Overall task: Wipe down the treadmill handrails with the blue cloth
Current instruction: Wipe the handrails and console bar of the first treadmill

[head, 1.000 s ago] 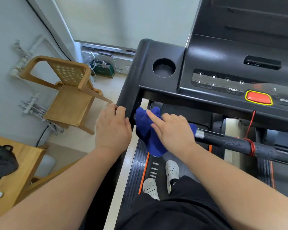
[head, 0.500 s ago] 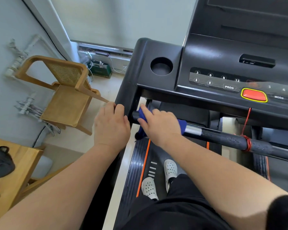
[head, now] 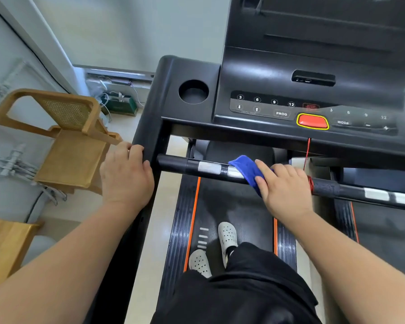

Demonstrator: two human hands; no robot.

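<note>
Under right hand (head: 283, 185), blue cloth (head: 248, 169).

The handrail (head: 173, 163) runs off the right edge.

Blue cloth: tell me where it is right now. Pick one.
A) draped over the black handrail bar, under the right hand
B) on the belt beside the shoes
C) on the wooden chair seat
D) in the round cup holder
A: the blue cloth hangs over the handrail bar, with the right hand curled over it there, while the left hand grips the side post.
</note>
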